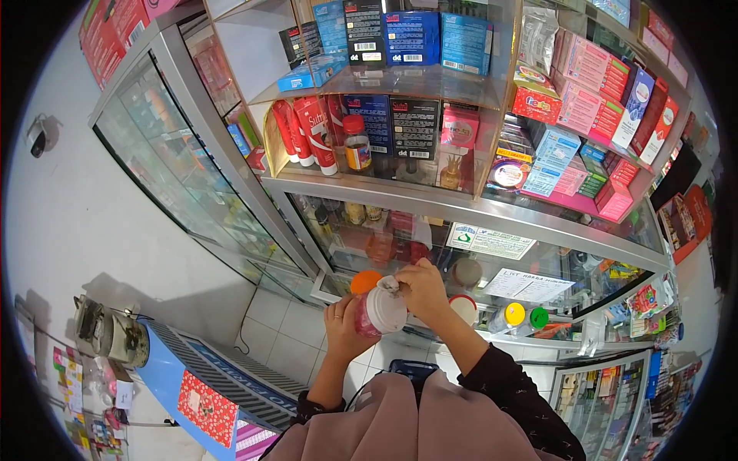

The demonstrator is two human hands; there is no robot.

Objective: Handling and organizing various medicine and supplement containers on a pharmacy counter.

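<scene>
My left hand (347,329) grips a plastic jar with a pinkish body (364,320) and a white lid (385,311), tilted in front of my torso. Fingers of my right hand (425,289) pinch a crumpled greyish-white cloth or tissue (388,284) at the rim of the lid. Just beyond my left hand is a round orange lid (366,282); whatever it covers is mostly hidden. A container with a pale lid and red rim (464,309) sits partly behind my right forearm. Further right stand jars with a yellow lid (515,314) and a green lid (538,317).
A metal-framed glass display case (398,199) runs across in front of me. Boxed goods fill the shelf unit (369,80) on top. Left is another glass cabinet (173,150). A blue chest-like unit (167,357) at lower left bears a glass bowl (128,340).
</scene>
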